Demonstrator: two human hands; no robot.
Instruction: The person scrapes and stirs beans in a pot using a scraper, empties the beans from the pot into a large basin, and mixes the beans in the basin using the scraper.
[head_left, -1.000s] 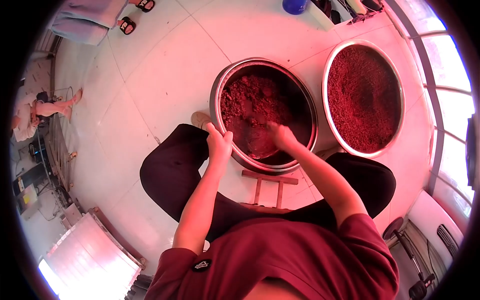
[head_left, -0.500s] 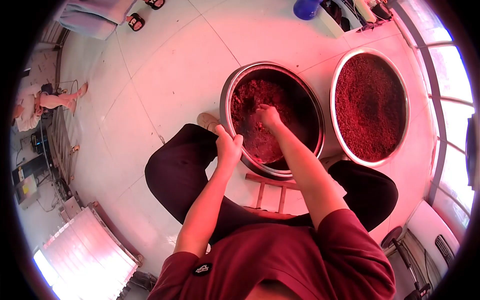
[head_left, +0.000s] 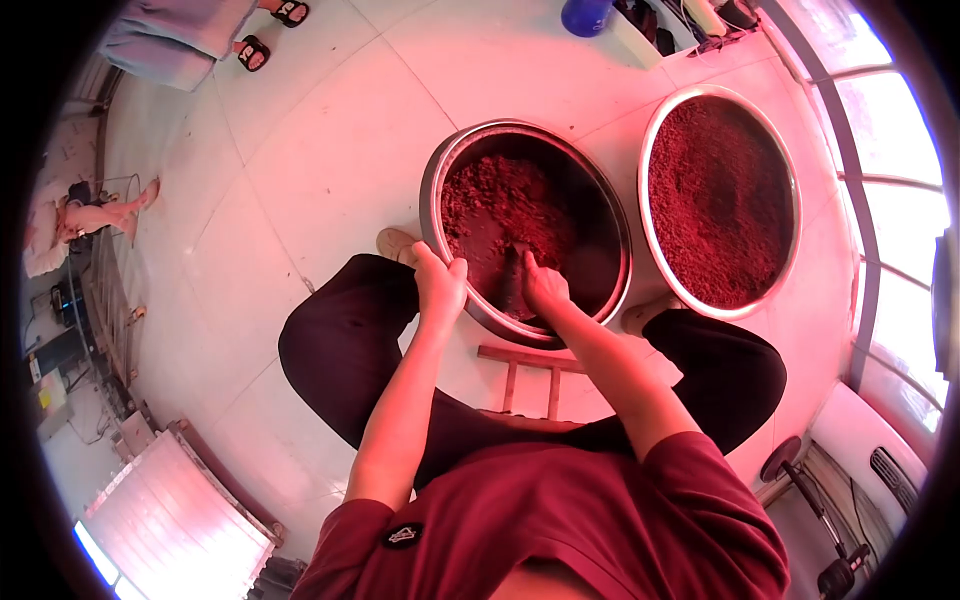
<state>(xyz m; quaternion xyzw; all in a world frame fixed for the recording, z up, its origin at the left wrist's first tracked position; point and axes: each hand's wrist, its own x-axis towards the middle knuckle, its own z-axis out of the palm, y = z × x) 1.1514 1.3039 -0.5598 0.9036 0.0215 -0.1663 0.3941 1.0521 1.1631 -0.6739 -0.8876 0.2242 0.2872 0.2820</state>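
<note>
A round metal pot (head_left: 428, 190) with a dark inside stands tilted on the floor between my legs. Dark red, crumbly grains (head_left: 505, 195) lie in it, heaped toward the far left, and part of the dark bottom shows. My left hand (head_left: 441, 288) grips the near left rim, thumb along the edge. Inside the pot, my right hand (head_left: 545, 290) is closed at the near side of the grains. A dark, narrow shape lies by its fingers; I cannot make out whether it is a tool.
Right of the pot, a wide pale-rimmed basin (head_left: 797, 205) is full of similar dark red grains. A low wooden stool (head_left: 530, 358) is under me. Another person's sandalled feet (head_left: 253, 53) are at the upper left. A blue round object (head_left: 585, 15) sits at the top.
My right hand has moved down toward the near side of the pot. More of the dark bottom shows where grains lay. My left hand stays on the rim.
</note>
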